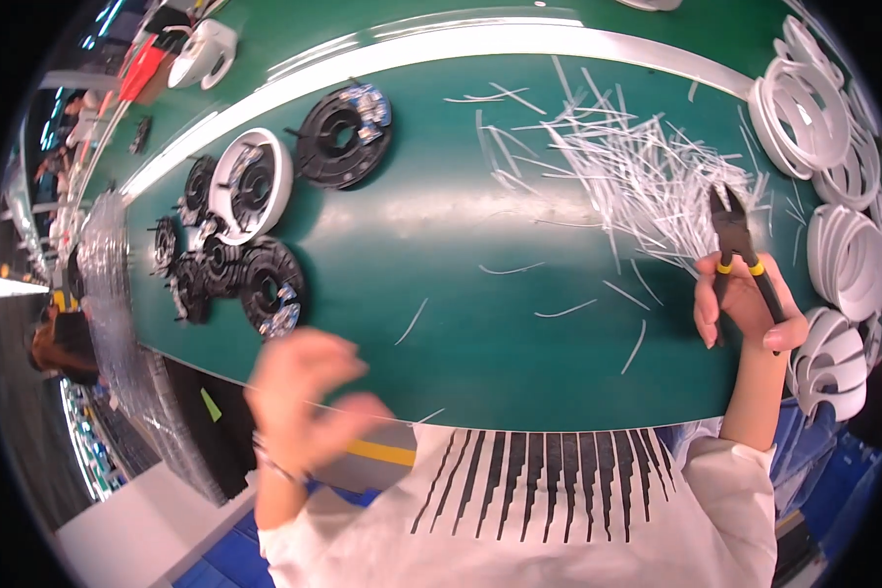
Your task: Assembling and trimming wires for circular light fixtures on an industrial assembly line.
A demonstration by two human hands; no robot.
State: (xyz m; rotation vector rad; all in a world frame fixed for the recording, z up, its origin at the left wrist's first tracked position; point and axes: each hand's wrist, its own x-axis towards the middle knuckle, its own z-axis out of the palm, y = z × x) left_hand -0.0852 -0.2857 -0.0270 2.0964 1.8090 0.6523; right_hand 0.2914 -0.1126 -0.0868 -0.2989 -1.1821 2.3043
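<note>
My right hand is wrapped round the black-and-yellow handles of a pair of diagonal cutters. The cutters' jaws stand apart and point away from me, over the edge of a heap of thin white strips. My left hand, slightly blurred, hovers at the near edge of the green table; its thumb and fingers are apart with nothing visible between them. Just beyond it lies a round black part with a small circuit board. More such black rings cluster at the left, one set inside a white ring housing.
Stacks of white plastic rings line the right side. Another black ring with a circuit board lies farther back. Loose white strips are scattered over the green table. Clear plastic wrap covers something along the left edge.
</note>
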